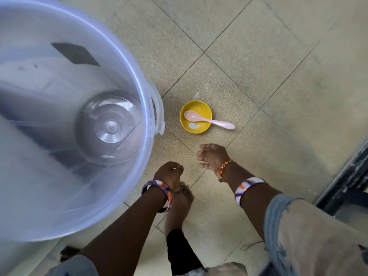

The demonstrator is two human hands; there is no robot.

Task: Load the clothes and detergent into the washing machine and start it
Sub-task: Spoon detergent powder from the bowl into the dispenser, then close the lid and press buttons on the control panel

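Note:
A small yellow bowl stands on the tiled floor. It holds a little white detergent and a pink plastic spoon that leans over its right rim. My right hand hangs just below the bowl with loosely curled fingers and holds nothing. My left hand hangs lower left of the bowl, beside the bucket, fingers loosely curled and empty. A large see-through bluish bucket fills the left side and looks empty. No clothes or washing machine can be clearly made out.
Blurred grey shapes show through the bucket wall. My bare foot stands under the left hand. A dark metal frame runs along the lower right. Beige floor tiles spread across the top right.

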